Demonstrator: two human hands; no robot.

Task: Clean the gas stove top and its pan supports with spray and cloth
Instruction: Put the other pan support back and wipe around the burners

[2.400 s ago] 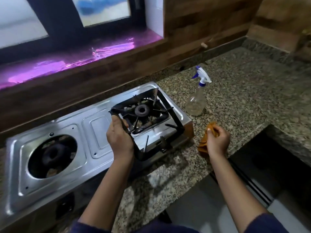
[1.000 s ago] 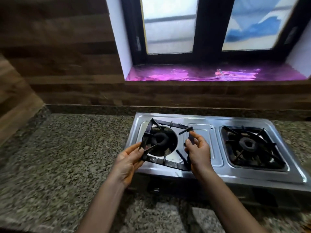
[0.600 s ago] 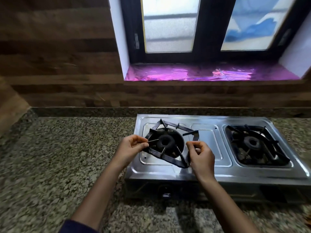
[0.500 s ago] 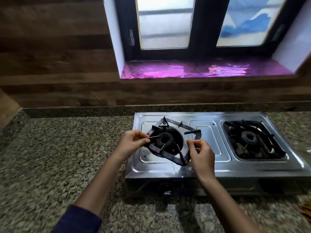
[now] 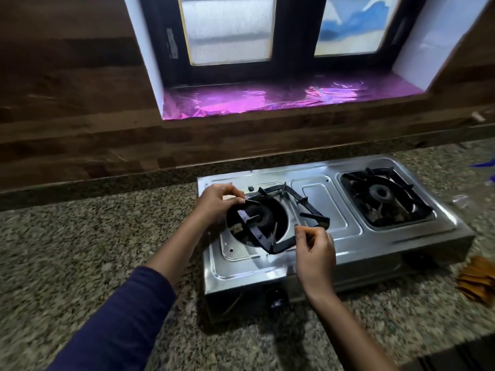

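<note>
Pan support (image 5: 254, 231) is sitting skewed over left burner (image 5: 258, 217); I'm pinching both sides: left grip (image 5: 219, 200) at 10 o'clock, right grip (image 5: 313, 245) at 4.

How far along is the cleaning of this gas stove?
Nearly done, it seems. The steel stove top gleams, the right black metal pan support sits on its burner, and the orange cloth lies on the granite counter, unheld. In hand: the left hand and right hand pinch the left black metal pan support, tilted over its burner. Left: seating it flat.
</note>
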